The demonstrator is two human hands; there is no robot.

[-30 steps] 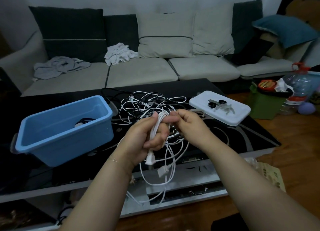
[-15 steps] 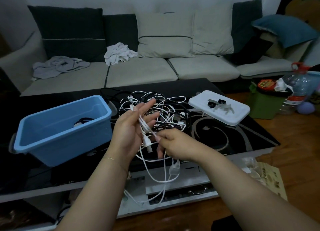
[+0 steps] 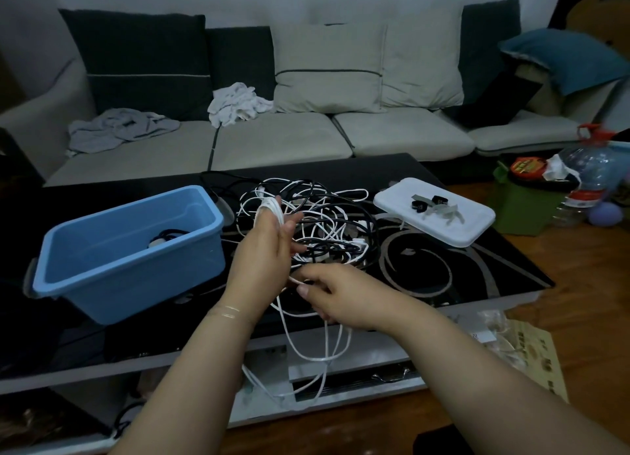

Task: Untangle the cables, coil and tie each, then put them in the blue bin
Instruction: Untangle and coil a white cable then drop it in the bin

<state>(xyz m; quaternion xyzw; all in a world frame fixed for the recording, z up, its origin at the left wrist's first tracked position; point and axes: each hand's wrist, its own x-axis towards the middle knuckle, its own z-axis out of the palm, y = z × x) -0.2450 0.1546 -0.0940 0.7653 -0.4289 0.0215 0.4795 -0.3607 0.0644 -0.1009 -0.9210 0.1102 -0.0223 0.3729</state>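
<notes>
A white cable (image 3: 306,349) is looped several times over the straight, upright fingers of my left hand (image 3: 266,253). Its slack hangs down past the table's front edge. My right hand (image 3: 337,294) is just below and right of the left and pinches a strand of that white cable. Behind both hands a tangle of white and black cables (image 3: 327,223) lies on the black table (image 3: 477,270). The blue bin (image 3: 129,267) stands on the table to the left, with a coiled dark cable (image 3: 167,238) inside.
A white lid (image 3: 453,229) at the table's right back carries black and grey cable ties (image 3: 433,205). A sofa with cushions and crumpled cloths runs behind the table. A green box and a water bottle stand on the wooden floor at the right.
My left hand opened from a fist to straight fingers with the white cable wound over them. My right hand dropped from beside the left to below it, drawing the cable down.
</notes>
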